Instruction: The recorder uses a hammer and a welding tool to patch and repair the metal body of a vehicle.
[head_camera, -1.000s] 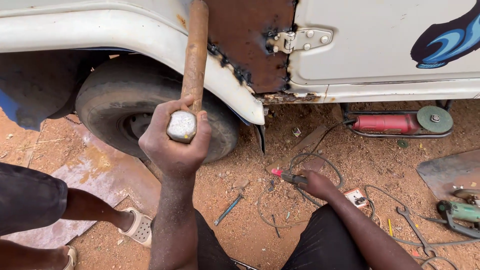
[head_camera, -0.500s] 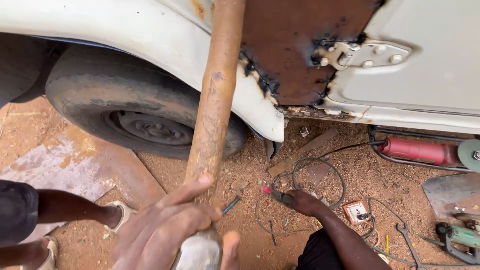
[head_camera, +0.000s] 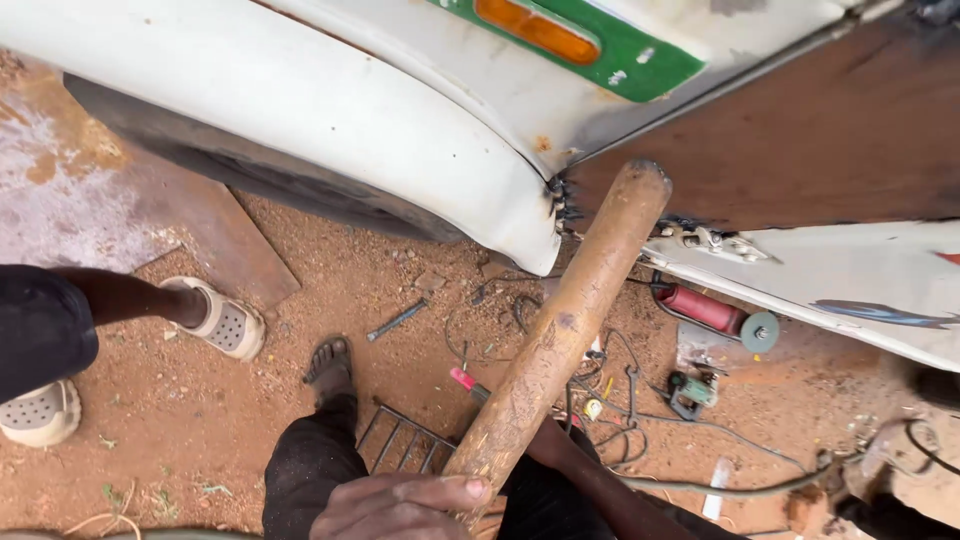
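Lying on the red dirt below are a red angle grinder (head_camera: 716, 313) and tangled wires (head_camera: 600, 385); left hand (head_camera: 400, 505) fingers (head_camera: 445, 490) clamp the scuffed brown wooden handle (head_camera: 565, 325), right hand unseen.

The left hand (head_camera: 395, 505) grips a wooden handle (head_camera: 565, 325) angled up toward the white vehicle body (head_camera: 330, 110).

Left hand (head_camera: 395, 505) low in view, fingers curled tight in grip; right forearm extends downward.
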